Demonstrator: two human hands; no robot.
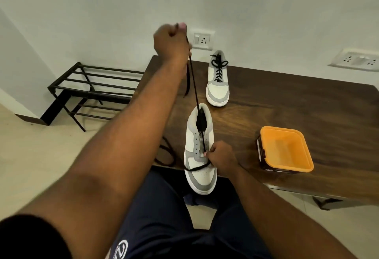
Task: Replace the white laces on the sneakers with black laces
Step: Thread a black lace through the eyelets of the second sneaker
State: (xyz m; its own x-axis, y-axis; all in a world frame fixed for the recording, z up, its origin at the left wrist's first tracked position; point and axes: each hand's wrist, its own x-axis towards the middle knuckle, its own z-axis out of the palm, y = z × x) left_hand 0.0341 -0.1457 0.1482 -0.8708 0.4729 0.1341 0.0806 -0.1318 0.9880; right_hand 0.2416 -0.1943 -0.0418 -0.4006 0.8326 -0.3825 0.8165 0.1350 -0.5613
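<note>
Black lace [193,86] runs taut from the near sneaker [200,152], which sits at the front edge of the desk [287,103] with its toe overhanging, up to the left hand [171,40], raised high and clamped on the lace end. The right hand [220,156] is pinched on the lace at the lowest eyelets. The far sneaker [217,78] is already laced in black. An orange tub [286,150] stands to the right. I judge a hard upward pull could tip the overhanging shoe off the edge or leave the two ends uneven. The tub's label and a logo on the shorts [122,247] are unreadable.
</note>
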